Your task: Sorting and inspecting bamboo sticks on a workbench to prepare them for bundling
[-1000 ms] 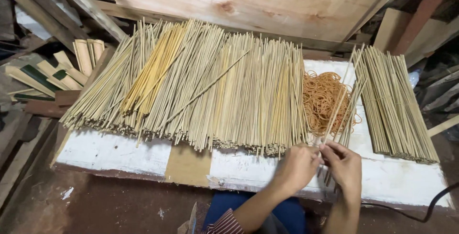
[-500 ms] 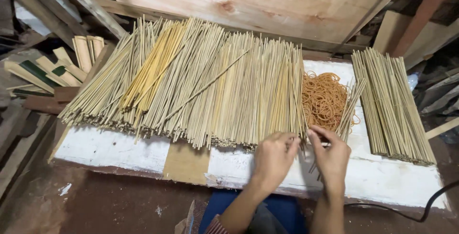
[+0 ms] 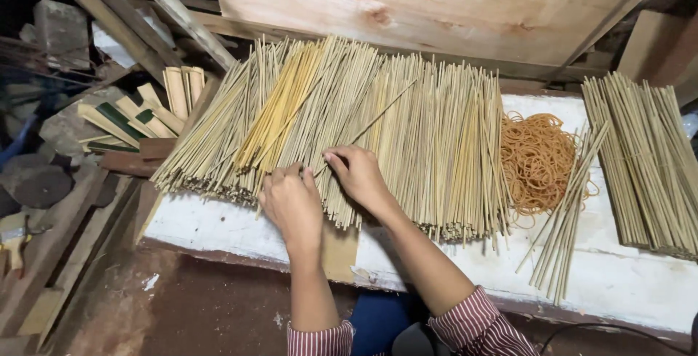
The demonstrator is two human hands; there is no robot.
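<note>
Both hands sat on the near edge of the big stick pile (image 3: 349, 130), left of the pile's middle. Left hand (image 3: 292, 207) lay palm down, fingers curled over the stick ends, pressing on them; couldn't tell if any stick was actually pinched. Right hand (image 3: 360, 176) was just right of it and slightly farther, fingers bent with tips on the sticks, loosely open, nothing clearly gripped. Hands nearly touching each other. Striped sleeves (image 3: 472, 327) showed at the near edge.

The pile was fanned across a white board (image 3: 218, 221), sticks running near to far, with a yellower streak (image 3: 280, 105) in its left part and one stick lying slantwise on top. Right of the pile was a heap of orange rubber bands (image 3: 536, 158). A small loose bunch (image 3: 567, 210) lay slanted just near and right of the bands, touching their edge. Well right of that was another bundle (image 3: 643, 156), neater, at the board's right end.

A plywood sheet (image 3: 436, 0) leaned at the far side. Split bamboo offcuts (image 3: 142, 112) lay left of the board, among scrap wood.
</note>
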